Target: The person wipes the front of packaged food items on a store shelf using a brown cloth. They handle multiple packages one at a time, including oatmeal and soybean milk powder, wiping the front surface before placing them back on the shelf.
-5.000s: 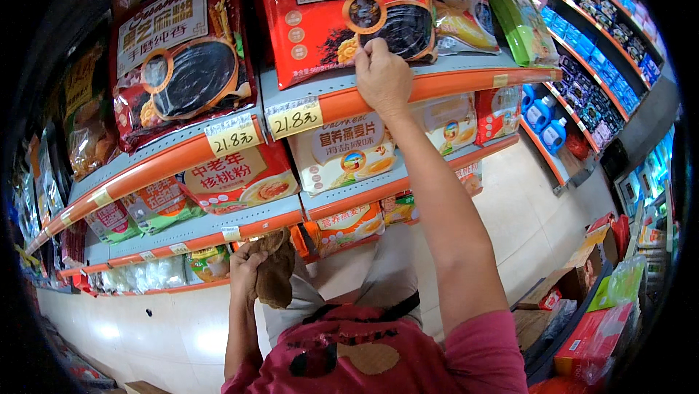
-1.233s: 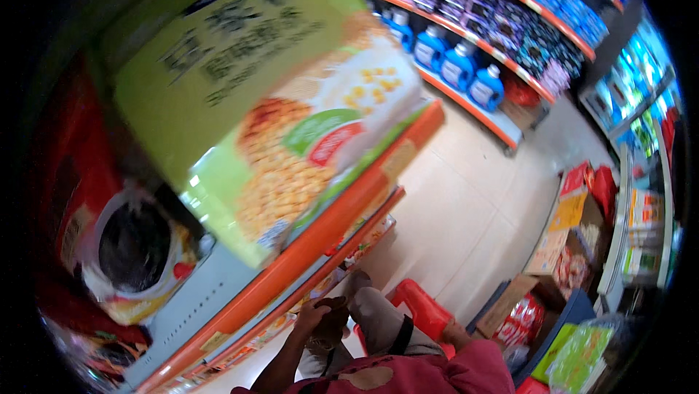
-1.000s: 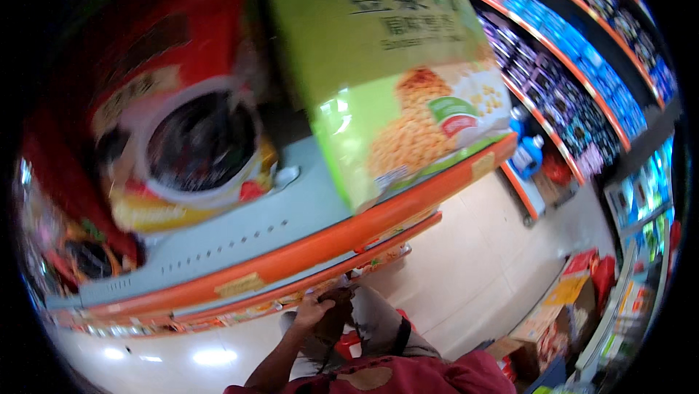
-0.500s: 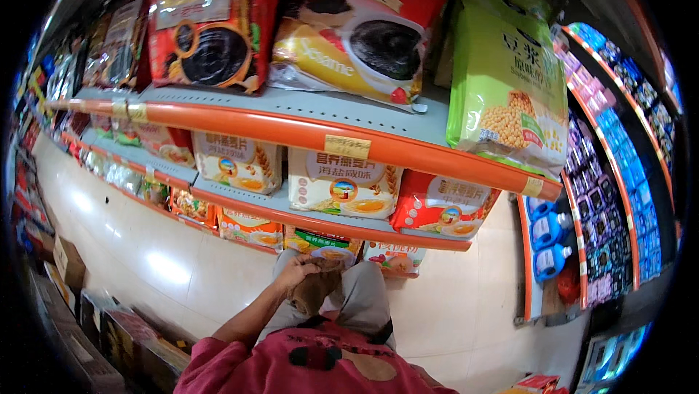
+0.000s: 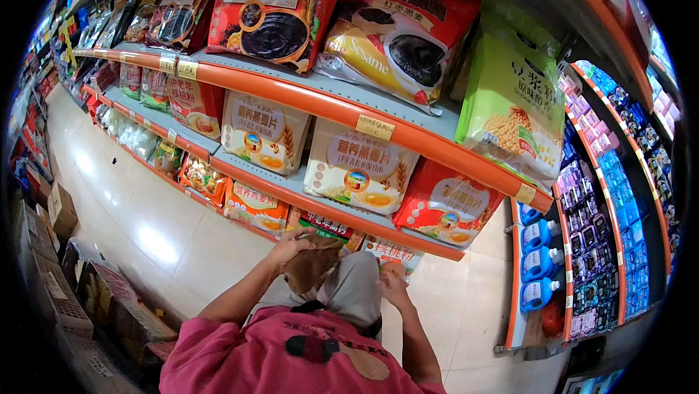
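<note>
While the brown cloth (image 5: 312,269) is kept gripped in the left hand (image 5: 290,245) by the trousers (image 5: 349,288), the right hand (image 5: 394,288) has been brought into view beside the white packet (image 5: 386,250) below the middle shelf (image 5: 320,203). Whether its grip is closed cannot be told; work seems shifted lower.

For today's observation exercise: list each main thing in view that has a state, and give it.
Brown crumpled cloth: bunched, gripped
Bare left hand: closed around the cloth
Bare right hand: grip unclear
Tall green plastic bag: standing
Blue plastic bottles: standing, capped
Grey metal shelf with orange edge: stocked
</note>
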Available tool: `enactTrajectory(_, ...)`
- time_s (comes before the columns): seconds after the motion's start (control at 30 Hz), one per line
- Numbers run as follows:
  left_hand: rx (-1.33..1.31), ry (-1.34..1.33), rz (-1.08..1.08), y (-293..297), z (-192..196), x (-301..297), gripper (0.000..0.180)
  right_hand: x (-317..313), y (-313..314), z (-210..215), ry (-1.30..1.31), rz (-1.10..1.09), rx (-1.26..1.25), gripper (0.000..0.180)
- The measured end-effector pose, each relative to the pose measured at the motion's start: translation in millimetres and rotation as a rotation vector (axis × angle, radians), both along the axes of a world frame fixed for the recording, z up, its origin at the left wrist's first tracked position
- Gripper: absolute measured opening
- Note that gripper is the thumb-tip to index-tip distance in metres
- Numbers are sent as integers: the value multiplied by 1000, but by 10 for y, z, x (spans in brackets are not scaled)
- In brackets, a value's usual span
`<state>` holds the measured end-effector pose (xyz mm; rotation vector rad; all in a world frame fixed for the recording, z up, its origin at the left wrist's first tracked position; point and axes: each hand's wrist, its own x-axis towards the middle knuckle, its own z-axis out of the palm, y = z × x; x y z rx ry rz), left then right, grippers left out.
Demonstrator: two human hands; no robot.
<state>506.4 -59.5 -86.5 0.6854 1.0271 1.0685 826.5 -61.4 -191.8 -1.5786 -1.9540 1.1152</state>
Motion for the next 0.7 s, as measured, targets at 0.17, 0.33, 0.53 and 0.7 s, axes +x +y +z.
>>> enactTrajectory(0.17, -4, -33, 65, -13, -165, -194, 35, -314, 22, 228, 34, -69, -9, 36)
enactTrajectory(0.33, -27, -89, 73, -23, -76, -202, 32, -319, -70, 261, 94, -115, -56, 32)
enactTrajectory(0.53, -32, -82, 57, 14, -47, -89, 36, -31, -21, 275, 163, -184, 36, 23)
enactTrajectory(0.7, 34, -3, 94, 314, -320, -177, 44, -117, 406, 733, 203, -252, 143, 22)
